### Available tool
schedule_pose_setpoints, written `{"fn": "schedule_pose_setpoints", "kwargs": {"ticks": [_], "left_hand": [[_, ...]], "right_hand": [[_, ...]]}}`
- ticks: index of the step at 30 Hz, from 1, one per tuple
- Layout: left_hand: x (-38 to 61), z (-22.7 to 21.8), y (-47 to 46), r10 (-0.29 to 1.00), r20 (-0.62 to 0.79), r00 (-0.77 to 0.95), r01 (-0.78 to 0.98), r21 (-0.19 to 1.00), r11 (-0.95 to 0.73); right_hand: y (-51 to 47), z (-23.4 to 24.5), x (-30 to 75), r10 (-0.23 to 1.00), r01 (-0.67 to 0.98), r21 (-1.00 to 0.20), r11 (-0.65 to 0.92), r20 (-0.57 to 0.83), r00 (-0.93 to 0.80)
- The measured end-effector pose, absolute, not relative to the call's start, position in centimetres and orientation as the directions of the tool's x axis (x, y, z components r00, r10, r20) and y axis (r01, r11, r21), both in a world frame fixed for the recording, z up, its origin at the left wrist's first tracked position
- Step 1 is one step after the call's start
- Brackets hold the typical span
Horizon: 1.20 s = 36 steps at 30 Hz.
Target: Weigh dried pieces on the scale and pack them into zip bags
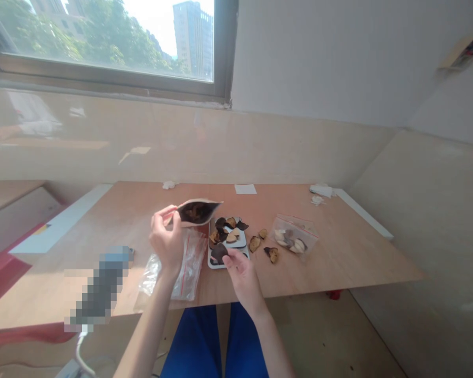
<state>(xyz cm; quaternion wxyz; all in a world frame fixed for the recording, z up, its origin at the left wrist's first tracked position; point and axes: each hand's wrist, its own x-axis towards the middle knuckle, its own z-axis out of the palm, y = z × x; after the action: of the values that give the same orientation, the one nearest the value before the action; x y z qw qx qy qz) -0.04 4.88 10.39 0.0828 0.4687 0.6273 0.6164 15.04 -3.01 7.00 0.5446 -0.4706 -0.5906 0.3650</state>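
My left hand (166, 239) is raised above the wooden tabletop (339, 262), pinching the open end of a small pouch (197, 212) with dark pieces inside. My right hand (240, 278) holds a dark dried slice (219, 253) between its fingers, just over a white tray (216, 264). More brown and dark slices (228, 230) lie heaped on the tray. Two loose slices (254, 243) rest on the wood to its right. Beyond them lies a clear zip bag (294, 236) holding pale and dark slices.
Crumpled clear plastic bags (185, 268) lie under my left hand. At the left stands an object blurred out by pixelation (100, 286), with a white cable. Along the far edge are a white paper square (245, 189) and white tissue scraps (321, 191).
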Motion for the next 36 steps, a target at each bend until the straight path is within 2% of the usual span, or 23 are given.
{"fn": "schedule_pose_setpoints", "kwargs": {"ticks": [2, 4, 6, 8, 10, 13, 16, 19, 27, 31, 36], "left_hand": [[-0.5, 10.9, 7.2, 0.648, 0.467, -0.602, 0.453, 0.868, -0.205], [-1.1, 11.2, 9.2, 0.635, 0.424, -0.645, 0.411, 0.894, -0.18], [-1.7, 11.0, 9.9, 0.625, 0.394, -0.674, 0.385, 0.909, -0.158], [-2.0, 10.2, 9.1, 0.633, 0.384, -0.672, 0.385, 0.911, -0.144], [-1.8, 8.7, 7.1, 0.671, 0.372, -0.641, 0.399, 0.909, -0.123], [-1.1, 6.0, 3.6, 0.747, 0.311, -0.587, 0.414, 0.909, -0.052], [-0.5, 3.5, 1.0, 0.83, 0.283, -0.481, 0.516, 0.857, 0.006], [-0.5, 2.0, -0.3, 0.848, 0.31, -0.429, 0.569, 0.822, -0.012], [-1.6, -1.5, -0.3, 0.943, 0.192, -0.274, 0.697, 0.714, 0.057], [-1.6, -2.5, -0.4, 0.949, 0.215, -0.231, 0.763, 0.646, 0.04], [-1.5, -2.5, -0.6, 0.935, 0.251, -0.25, 0.764, 0.645, 0.032]], "right_hand": [[-3.1, 5.9, 16.0, 0.966, 0.068, -0.964, 0.256, 0.258, 0.03], [-2.8, 4.5, 17.1, 0.965, 0.056, -0.966, 0.252, 0.255, 0.064], [-2.3, 3.3, 18.2, 0.956, 0.128, -0.96, 0.248, 0.264, 0.128], [-1.7, 2.3, 19.3, 0.931, 0.294, -0.922, 0.251, 0.313, 0.186], [-0.9, 1.8, 20.1, 0.892, 0.502, -0.824, 0.264, 0.407, 0.198], [0.5, 1.5, 20.2, 0.846, 0.733, -0.618, 0.285, 0.521, 0.11], [1.7, 1.4, 19.3, 0.848, 0.851, -0.442, 0.283, 0.53, -0.007], [2.5, 1.0, 18.2, 0.867, 0.896, -0.349, 0.276, 0.492, -0.075], [1.1, -0.3, 17.2, 0.88, 0.907, -0.355, 0.226, 0.474, -0.034], [-1.9, -2.0, 18.2, 0.874, 0.867, -0.464, 0.18, 0.48, 0.075], [-5.0, -4.1, 20.1, 0.882, 0.817, -0.561, 0.132, 0.443, 0.161]]}}
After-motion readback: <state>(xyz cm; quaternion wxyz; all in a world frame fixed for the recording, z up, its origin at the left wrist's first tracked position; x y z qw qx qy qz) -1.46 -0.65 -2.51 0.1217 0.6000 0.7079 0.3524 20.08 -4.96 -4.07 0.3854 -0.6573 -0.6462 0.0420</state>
